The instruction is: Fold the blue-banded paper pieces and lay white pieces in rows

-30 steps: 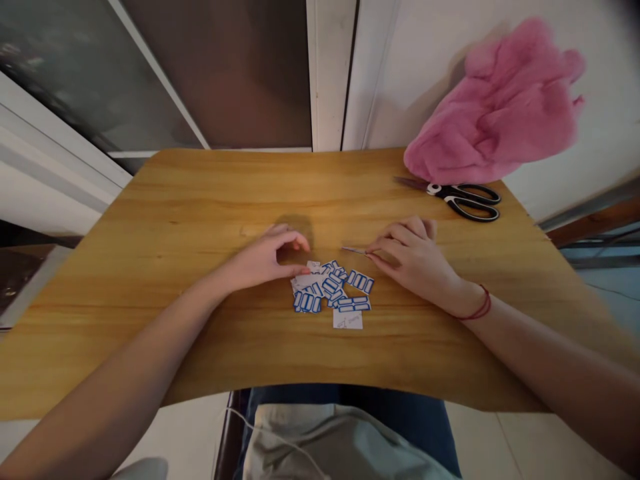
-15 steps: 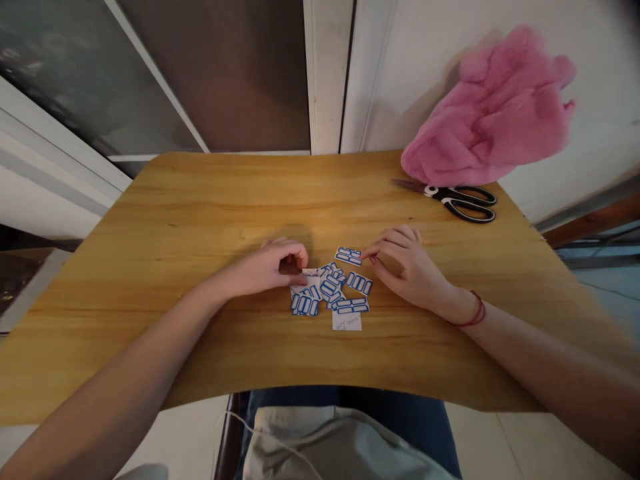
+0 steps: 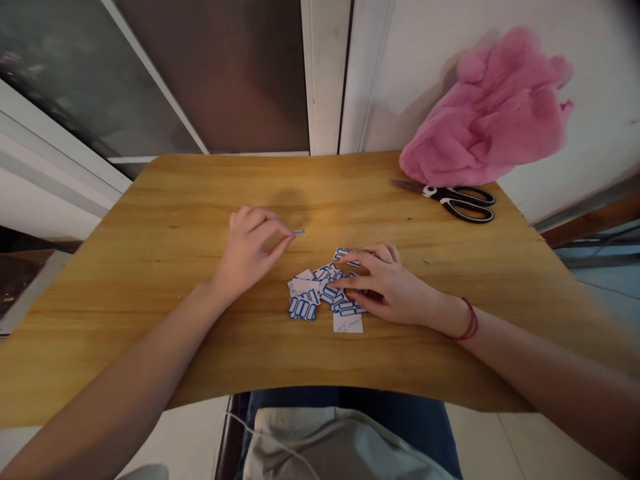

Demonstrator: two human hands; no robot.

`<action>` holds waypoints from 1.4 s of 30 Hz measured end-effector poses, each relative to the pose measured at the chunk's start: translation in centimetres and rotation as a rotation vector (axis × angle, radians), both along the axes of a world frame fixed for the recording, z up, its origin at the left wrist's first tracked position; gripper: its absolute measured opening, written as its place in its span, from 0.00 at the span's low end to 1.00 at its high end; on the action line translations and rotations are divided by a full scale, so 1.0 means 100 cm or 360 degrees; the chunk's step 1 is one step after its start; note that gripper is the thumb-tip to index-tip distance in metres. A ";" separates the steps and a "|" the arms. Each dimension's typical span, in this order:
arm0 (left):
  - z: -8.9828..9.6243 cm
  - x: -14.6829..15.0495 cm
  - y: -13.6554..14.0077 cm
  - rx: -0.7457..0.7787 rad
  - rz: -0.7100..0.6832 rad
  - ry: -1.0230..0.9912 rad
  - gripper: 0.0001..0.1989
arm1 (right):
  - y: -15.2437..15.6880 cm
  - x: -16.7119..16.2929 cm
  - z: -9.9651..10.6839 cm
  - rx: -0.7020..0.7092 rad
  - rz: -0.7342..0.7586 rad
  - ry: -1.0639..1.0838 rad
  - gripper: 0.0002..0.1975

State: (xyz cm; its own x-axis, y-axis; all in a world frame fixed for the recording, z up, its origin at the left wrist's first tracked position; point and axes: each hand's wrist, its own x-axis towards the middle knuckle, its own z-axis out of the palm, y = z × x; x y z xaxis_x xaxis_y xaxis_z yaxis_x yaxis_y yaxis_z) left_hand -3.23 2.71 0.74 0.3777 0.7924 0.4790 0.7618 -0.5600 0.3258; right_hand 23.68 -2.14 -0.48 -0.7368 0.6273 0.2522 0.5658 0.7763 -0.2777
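Observation:
A heap of small white paper labels (image 3: 303, 308) with blue-bordered boxes lies near the middle of the table. Between the thumb and fingertips of my left hand (image 3: 253, 250) is one label (image 3: 299, 232), seen nearly edge-on, raised behind the heap and to its left. My right hand (image 3: 387, 283) rests over the right side of the heap, fingers apart, its fingertips touching the labels and covering some of them. A white slip (image 3: 348, 324) with handwriting sticks out at the heap's near edge.
Black-handled scissors (image 3: 447, 199) lie at the back right of the wooden table (image 3: 210, 200), blades pointing left. Behind them a pink fluffy cloth (image 3: 493, 117) sits against the wall. A sliding glass door (image 3: 230, 80) stands beyond the table's far edge.
My left hand has lifted a label off the heap and moved back and to the left. My right hand has moved left, from beside the labels to over them.

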 end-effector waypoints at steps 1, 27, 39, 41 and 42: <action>-0.001 -0.001 0.000 -0.0006 -0.0061 0.0132 0.07 | 0.000 0.000 0.001 -0.0014 -0.0006 0.0007 0.14; 0.009 0.001 -0.004 -0.1143 -0.0569 0.0269 0.14 | 0.000 0.004 0.004 -0.0101 0.0062 0.0122 0.12; 0.011 -0.001 -0.001 -0.1554 -0.0590 -0.0221 0.08 | 0.000 0.004 0.004 -0.0138 0.0075 0.0131 0.11; 0.012 -0.003 0.001 -0.1551 -0.0571 -0.0246 0.09 | 0.000 0.004 0.004 -0.0145 0.0068 0.0126 0.11; 0.012 -0.003 0.002 -0.1549 -0.0566 -0.0254 0.09 | 0.000 0.004 0.004 -0.0146 0.0064 0.0125 0.11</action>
State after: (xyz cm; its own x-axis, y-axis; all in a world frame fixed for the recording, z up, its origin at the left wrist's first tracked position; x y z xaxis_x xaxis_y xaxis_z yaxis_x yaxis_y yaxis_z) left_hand -3.57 2.88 1.89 0.6531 0.7180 -0.2407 0.5128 -0.1855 0.8382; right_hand 24.13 -2.11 -0.06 -0.7419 0.6208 0.2533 0.5085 0.7673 -0.3908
